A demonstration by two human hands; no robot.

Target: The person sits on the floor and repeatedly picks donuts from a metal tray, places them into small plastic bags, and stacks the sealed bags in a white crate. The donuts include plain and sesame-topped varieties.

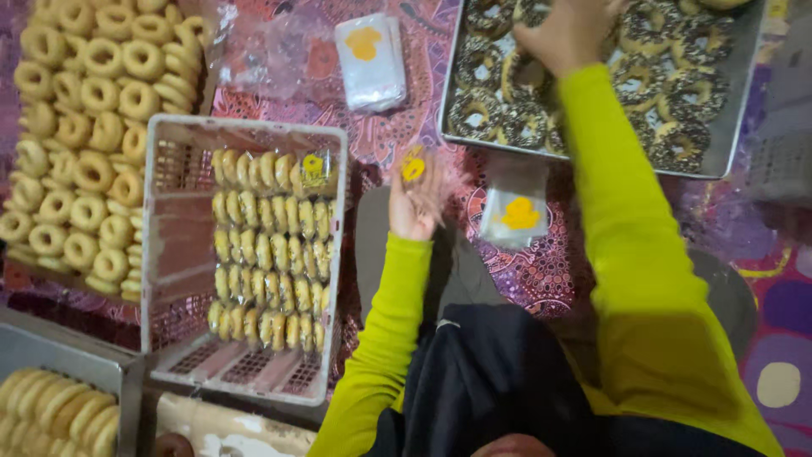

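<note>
Our left hand is raised palm-up, fingers loosely curled round a thin clear plastic bag with a yellow mark; the pinch looks light, thumb and fingertips closed on the film rather than a full fist. Our right hand reaches out over the metal tray, fingers bent down among the chocolate-sprinkled doughnuts; whether it has closed on one we cannot tell, since the fingertips are hidden behind the back of the hand.

We judge the bag to be almost weightless, limp and slippery; it wants holding at the mouth, near its edge, so it can be spread. The doughnuts under the right hand look soft and springy, with a crumbly, sticky topping; best taken by the sides of the ring or through the hole, not pressed on top.

Just beyond the left grip, between both hands, lies another flat bag on the patterned cloth; farther off above it sits a stack of bags. To the outer side of the left hand stands a pale slatted plastic crate holding rows of wrapped doughnuts set on edge; past that, plain pale-golden rings are heaped, smooth and matt.
</note>
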